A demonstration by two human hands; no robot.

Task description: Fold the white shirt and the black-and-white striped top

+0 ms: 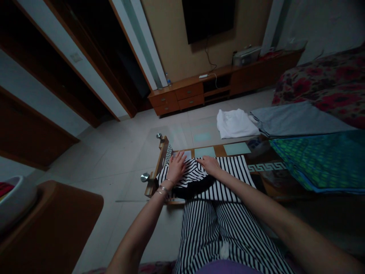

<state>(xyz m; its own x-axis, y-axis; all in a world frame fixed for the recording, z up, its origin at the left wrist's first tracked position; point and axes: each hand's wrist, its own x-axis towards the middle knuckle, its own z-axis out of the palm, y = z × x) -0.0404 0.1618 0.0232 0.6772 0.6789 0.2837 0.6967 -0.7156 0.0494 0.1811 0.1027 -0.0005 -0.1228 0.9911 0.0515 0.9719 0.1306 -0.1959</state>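
Note:
A black-and-white striped garment (228,179) lies spread on a low glass-topped table (162,160), with a fold of it turned over near the middle. Its dark underside or band (194,189) shows along the near edge of the fold. My left hand (176,166) rests flat on the folded part, and thin bracelets (163,189) circle that wrist. My right hand (209,164) lies on the stripes a little to the right, at the top of the fold. Neither hand visibly pinches the cloth. Striped trousers (225,236) cover my lap below.
A folded white cloth (235,123) lies on the floor beyond the table. A grey garment (299,118) and a green-blue cloth (322,160) lie to the right, by a floral bedspread (336,83). A brown surface (48,228) sits at lower left.

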